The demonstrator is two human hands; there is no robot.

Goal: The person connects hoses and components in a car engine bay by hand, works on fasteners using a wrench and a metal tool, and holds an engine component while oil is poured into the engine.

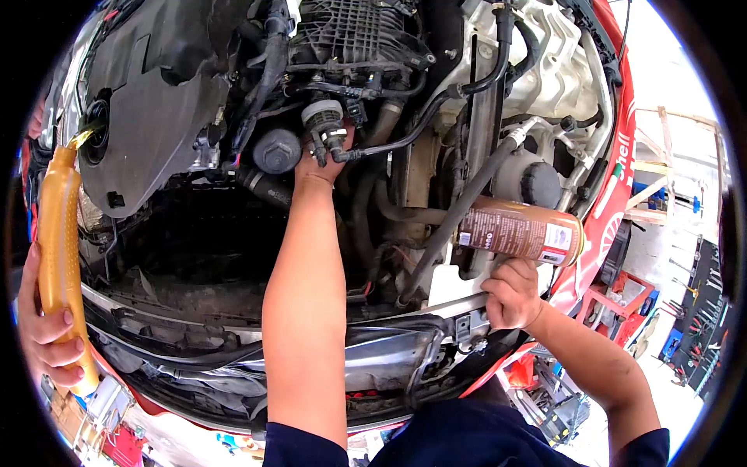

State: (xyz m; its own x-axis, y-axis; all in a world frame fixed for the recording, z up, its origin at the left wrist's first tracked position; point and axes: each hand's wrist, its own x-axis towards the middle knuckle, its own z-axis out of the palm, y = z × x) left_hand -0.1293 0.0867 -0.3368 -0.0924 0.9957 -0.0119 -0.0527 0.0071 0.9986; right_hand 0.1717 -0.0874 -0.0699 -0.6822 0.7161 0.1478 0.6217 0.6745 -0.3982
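My left hand [317, 170] reaches deep into the engine bay, up against a black-and-grey round valve with hose fittings [324, 124]. That part and the hoses around it hide my fingers. A black ribbed cap [277, 151] sits just left of my wrist. Over the front frame of the car, my right hand [513, 293] is closed into a fist; whether anything is inside it is hidden. Right above this fist lies a brown spray can [520, 230] on its side, under a black hose [467, 210].
At far left another person's hand [53, 342] tips a yellow oil bottle [61, 249], with oil running into the filler opening [95, 132] of the engine cover [156, 101]. A black reservoir cap [540, 184] stands beyond the can. Tools hang on a board [704, 319] at right.
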